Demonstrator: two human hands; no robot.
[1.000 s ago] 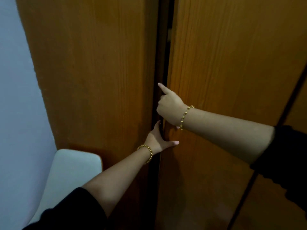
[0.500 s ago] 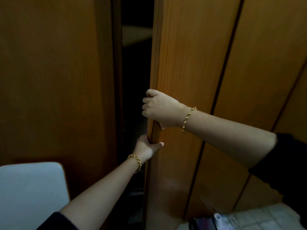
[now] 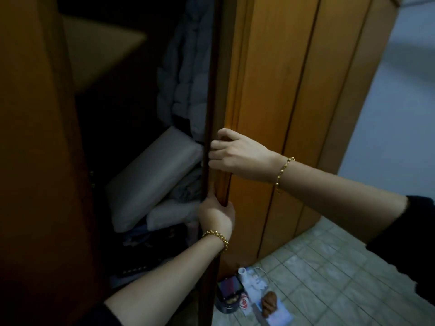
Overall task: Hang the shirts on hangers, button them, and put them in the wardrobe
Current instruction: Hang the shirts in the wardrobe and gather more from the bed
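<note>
Wardrobe, wooden, open at centre; dark interior with grey padded garment hanging above pale pillows. Wardrobe door, edge-on, gripped by both hands. Tiled floor at lower right, small clutter beside wardrobe base. Right hand, fingers curled round door edge. Left hand just below, fingers closed on same edge. No shirts or hangers visible.
</note>
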